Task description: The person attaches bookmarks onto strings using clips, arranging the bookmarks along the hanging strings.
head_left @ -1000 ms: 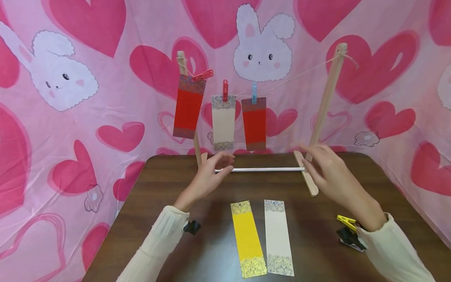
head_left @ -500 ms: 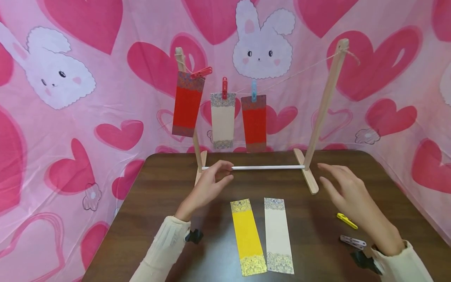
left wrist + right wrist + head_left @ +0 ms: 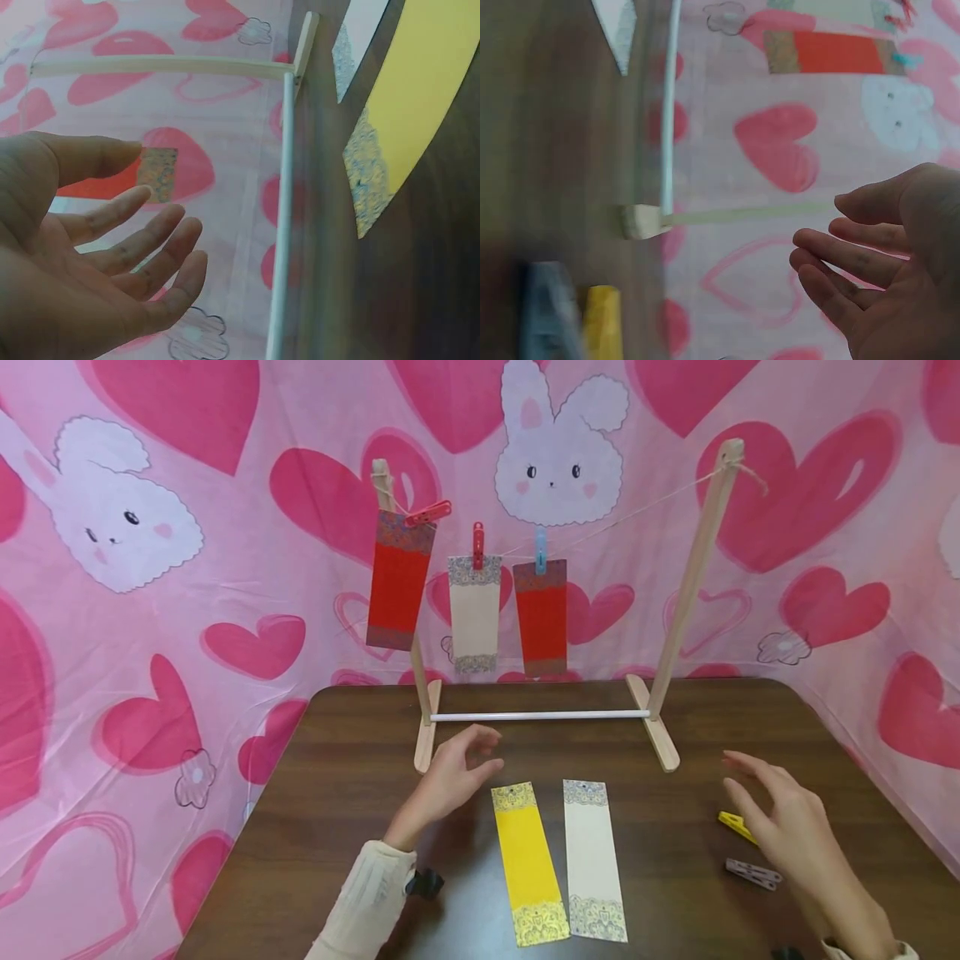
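Observation:
My left hand (image 3: 452, 777) hovers just up and left of a yellow bookmark-like card (image 3: 528, 864), holding nothing, its fingers loosely bent. Beside that card lies a white card (image 3: 595, 860) with lacy ends. Over on the right, my right hand (image 3: 787, 818) is also bare, its fingers relaxed, near a yellow clothespin (image 3: 737, 827) and a greyish-pink clothespin (image 3: 753, 874). Behind the hands a string between wooden posts carries a tilted red card (image 3: 401, 581), a white card (image 3: 475, 614) and another red card (image 3: 542, 618), clipped by red and blue clothespins.
The wooden stand has a left post (image 3: 420, 677), a right post (image 3: 693, 585), flat feet and a white crossbar (image 3: 540, 716) low between them. It stands at the back of the brown table (image 3: 337, 827). A pink heart-print cloth (image 3: 247, 560) hangs behind.
My right hand has drawn away from the stand's right foot, rightward and toward me. My left hand has come off the crossbar area, a little nearer to me. The hanging cards stay on the string.

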{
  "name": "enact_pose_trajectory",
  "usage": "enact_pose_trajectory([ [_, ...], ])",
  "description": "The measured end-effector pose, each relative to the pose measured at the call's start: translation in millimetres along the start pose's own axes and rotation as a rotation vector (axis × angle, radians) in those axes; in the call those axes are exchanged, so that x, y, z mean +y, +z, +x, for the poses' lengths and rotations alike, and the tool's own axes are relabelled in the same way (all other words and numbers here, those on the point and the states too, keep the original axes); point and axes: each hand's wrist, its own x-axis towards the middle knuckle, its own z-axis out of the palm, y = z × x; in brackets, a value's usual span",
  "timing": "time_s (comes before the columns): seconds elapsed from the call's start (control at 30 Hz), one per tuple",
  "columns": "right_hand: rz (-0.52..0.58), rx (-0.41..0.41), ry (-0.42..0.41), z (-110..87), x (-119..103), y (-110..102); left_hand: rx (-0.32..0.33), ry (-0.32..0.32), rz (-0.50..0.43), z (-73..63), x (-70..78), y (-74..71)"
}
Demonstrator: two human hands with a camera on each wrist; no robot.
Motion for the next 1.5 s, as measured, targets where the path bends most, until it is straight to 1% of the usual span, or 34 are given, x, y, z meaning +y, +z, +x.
enact_pose_trajectory([
  [0.13, 0.014, 0.022, 0.040, -20.7, 11.4, 3.1, -0.004, -0.050, 0.028, -4.1, -5.9, 7.6],
  [0.27, 0.024, 0.029, 0.082, -36.3, 20.7, 5.2, -0.026, -0.094, 0.027, -4.2, -10.1, 13.7],
  [0.43, 0.020, 0.035, 0.171, -44.7, 29.6, 8.7, -0.050, -0.103, 0.010, 0.7, -12.0, 19.6],
  [0.57, 0.030, 0.021, 0.245, -50.5, 37.8, 15.3, -0.077, -0.108, 0.038, 2.5, -16.6, 26.3],
  [0.7, 0.037, -0.025, 0.301, -56.5, 46.7, 18.3, -0.098, -0.134, 0.082, 2.5, -21.6, 33.9],
  [0.87, -0.003, -0.095, 0.304, -60.1, 56.4, 14.4, -0.116, -0.165, 0.176, 2.0, -28.1, 38.4],
  [0.97, -0.013, -0.170, 0.296, -63.1, 63.1, 12.8, -0.158, -0.172, 0.246, 1.1, -31.8, 38.3],
  [1.07, -0.015, -0.258, 0.309, -64.2, 67.3, 10.9, -0.224, -0.192, 0.313, -1.1, -33.4, 38.1],
  [1.17, -0.005, -0.325, 0.331, -64.0, 68.5, 8.3, -0.270, -0.217, 0.355, -3.1, -33.5, 40.6],
  [1.2, -0.002, -0.340, 0.334, -64.4, 68.6, 7.2, -0.278, -0.228, 0.370, -3.8, -33.1, 42.1],
  [1.3, 0.027, -0.419, 0.358, -66.9, 70.4, 2.3, -0.269, -0.264, 0.401, -4.7, -32.2, 47.7],
  [1.4, 0.077, -0.482, 0.336, -71.0, 75.3, -1.6, -0.260, -0.321, 0.439, -5.4, -31.4, 52.5],
  [1.47, 0.126, -0.489, 0.291, -73.9, 79.6, -2.5, -0.259, -0.357, 0.452, -5.2, -31.1, 54.6],
  [1.5, 0.151, -0.484, 0.251, -75.2, 82.0, -2.3, -0.259, -0.369, 0.453, -5.0, -31.2, 55.2],
])
